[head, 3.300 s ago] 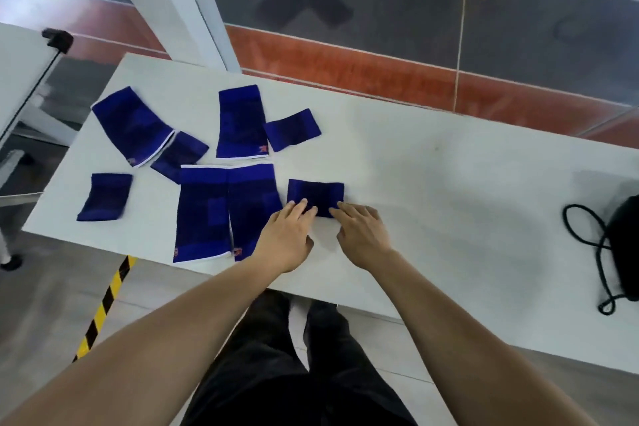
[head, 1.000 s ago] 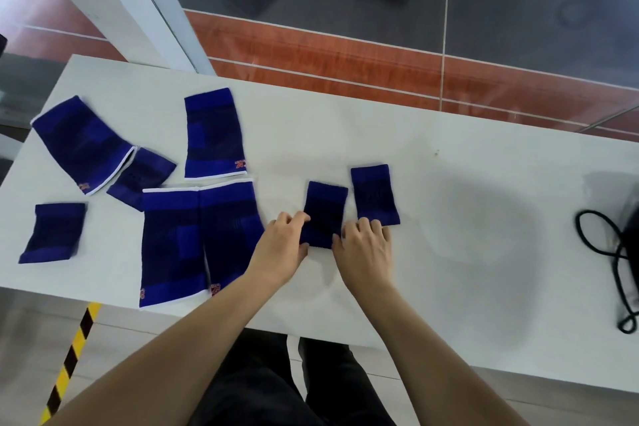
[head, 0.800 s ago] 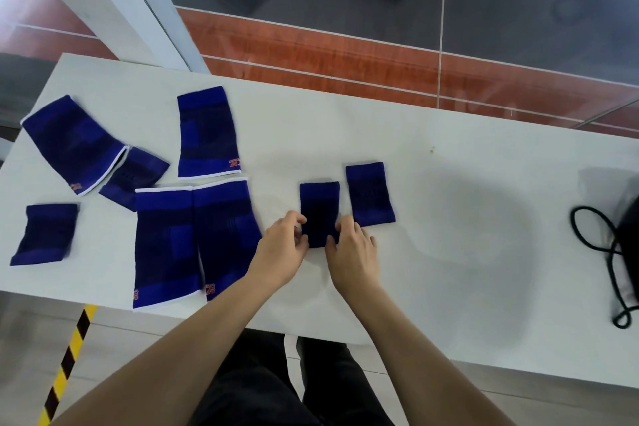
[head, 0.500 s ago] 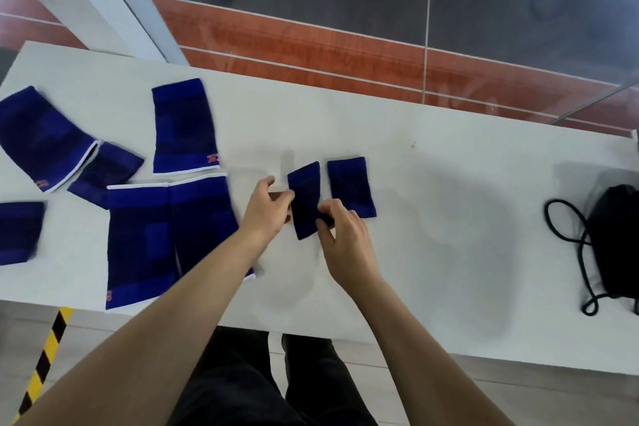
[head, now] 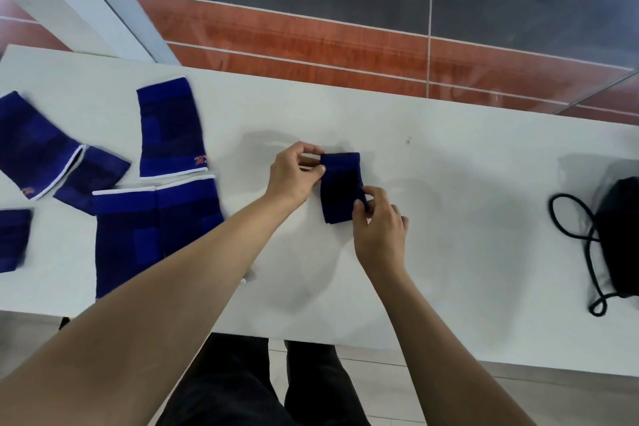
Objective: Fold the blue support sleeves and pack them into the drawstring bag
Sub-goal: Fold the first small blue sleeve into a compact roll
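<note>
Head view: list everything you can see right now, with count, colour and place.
Table: one, white, spans the view.
Flat sleeves: six visible, blue, some white-edged, table's left part; one cut off by the frame edge.
Small sleeve: at least one, blue, table centre, pinched by both hands.
Drawstring bag: one, black, looped cord, table's right edge.
Floor: red-brown and grey, beyond the table.
Left hand: grips the small sleeve's upper left edge.
Right hand: grips its lower right edge.
</note>
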The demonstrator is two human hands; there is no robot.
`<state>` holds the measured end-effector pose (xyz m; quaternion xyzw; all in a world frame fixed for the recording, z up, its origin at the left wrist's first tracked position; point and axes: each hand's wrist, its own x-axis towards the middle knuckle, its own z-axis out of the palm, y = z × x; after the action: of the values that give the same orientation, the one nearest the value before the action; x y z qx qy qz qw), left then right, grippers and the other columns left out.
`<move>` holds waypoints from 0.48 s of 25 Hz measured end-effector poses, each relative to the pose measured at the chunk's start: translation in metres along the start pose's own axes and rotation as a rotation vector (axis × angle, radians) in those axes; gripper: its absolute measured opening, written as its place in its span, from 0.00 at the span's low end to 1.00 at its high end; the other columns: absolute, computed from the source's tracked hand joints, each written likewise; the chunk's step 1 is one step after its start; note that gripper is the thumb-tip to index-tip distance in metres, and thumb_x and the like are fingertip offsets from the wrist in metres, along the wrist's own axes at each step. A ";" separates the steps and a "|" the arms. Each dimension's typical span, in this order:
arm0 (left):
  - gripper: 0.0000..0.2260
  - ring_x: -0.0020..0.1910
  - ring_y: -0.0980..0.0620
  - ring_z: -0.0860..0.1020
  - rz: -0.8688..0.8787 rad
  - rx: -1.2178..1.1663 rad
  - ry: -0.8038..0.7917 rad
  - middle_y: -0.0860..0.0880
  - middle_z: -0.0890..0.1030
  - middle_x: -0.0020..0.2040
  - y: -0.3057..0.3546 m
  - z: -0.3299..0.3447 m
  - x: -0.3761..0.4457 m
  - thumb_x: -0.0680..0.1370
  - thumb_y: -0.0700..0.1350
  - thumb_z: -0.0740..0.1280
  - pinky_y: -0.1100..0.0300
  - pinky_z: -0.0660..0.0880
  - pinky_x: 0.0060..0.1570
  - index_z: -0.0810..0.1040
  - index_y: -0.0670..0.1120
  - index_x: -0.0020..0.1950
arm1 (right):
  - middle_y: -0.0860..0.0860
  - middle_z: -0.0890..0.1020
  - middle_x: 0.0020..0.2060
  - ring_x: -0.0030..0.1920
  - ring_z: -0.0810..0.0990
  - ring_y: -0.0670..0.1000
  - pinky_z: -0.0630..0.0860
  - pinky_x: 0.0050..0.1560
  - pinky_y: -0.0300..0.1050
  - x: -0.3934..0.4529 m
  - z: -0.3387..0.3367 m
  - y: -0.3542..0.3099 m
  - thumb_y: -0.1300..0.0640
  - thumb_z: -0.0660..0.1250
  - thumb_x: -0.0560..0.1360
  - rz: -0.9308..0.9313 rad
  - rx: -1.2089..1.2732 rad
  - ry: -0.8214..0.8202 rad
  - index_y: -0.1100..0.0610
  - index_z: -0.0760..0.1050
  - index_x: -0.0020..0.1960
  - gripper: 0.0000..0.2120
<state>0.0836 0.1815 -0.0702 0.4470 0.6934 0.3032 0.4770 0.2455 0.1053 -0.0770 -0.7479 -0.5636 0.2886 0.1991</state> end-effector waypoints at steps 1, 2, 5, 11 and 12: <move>0.11 0.47 0.50 0.83 -0.005 0.015 0.014 0.47 0.84 0.49 -0.001 0.001 0.004 0.76 0.37 0.72 0.52 0.83 0.48 0.80 0.46 0.57 | 0.47 0.84 0.50 0.51 0.77 0.51 0.64 0.58 0.46 0.001 0.000 0.000 0.53 0.61 0.82 0.011 0.004 0.005 0.51 0.71 0.65 0.12; 0.11 0.46 0.50 0.84 -0.013 0.019 0.021 0.48 0.84 0.49 -0.002 0.001 0.007 0.75 0.37 0.73 0.51 0.83 0.48 0.80 0.47 0.56 | 0.47 0.84 0.49 0.50 0.76 0.51 0.64 0.57 0.46 0.002 0.000 0.001 0.52 0.61 0.82 0.020 -0.006 0.013 0.50 0.70 0.65 0.11; 0.10 0.44 0.51 0.84 -0.031 0.050 0.016 0.49 0.84 0.46 -0.010 0.004 0.015 0.74 0.38 0.74 0.49 0.83 0.49 0.80 0.47 0.53 | 0.47 0.84 0.46 0.50 0.76 0.52 0.63 0.55 0.46 0.005 0.001 0.004 0.51 0.61 0.82 0.054 -0.072 0.046 0.50 0.70 0.63 0.10; 0.08 0.42 0.55 0.82 0.009 0.099 0.056 0.52 0.82 0.44 -0.019 0.012 0.013 0.76 0.41 0.73 0.56 0.81 0.48 0.79 0.46 0.53 | 0.48 0.81 0.48 0.51 0.76 0.53 0.66 0.56 0.50 0.007 0.008 0.009 0.51 0.62 0.80 0.098 -0.144 0.068 0.50 0.71 0.62 0.11; 0.07 0.42 0.53 0.81 0.048 0.134 0.086 0.52 0.82 0.45 -0.018 0.011 0.010 0.77 0.43 0.72 0.57 0.80 0.47 0.78 0.46 0.54 | 0.48 0.80 0.50 0.52 0.76 0.53 0.66 0.56 0.50 0.006 0.008 0.011 0.52 0.63 0.80 0.093 -0.150 0.078 0.50 0.71 0.63 0.12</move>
<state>0.0868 0.1825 -0.0937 0.4810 0.7208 0.2866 0.4086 0.2495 0.1080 -0.0909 -0.7967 -0.5402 0.2254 0.1506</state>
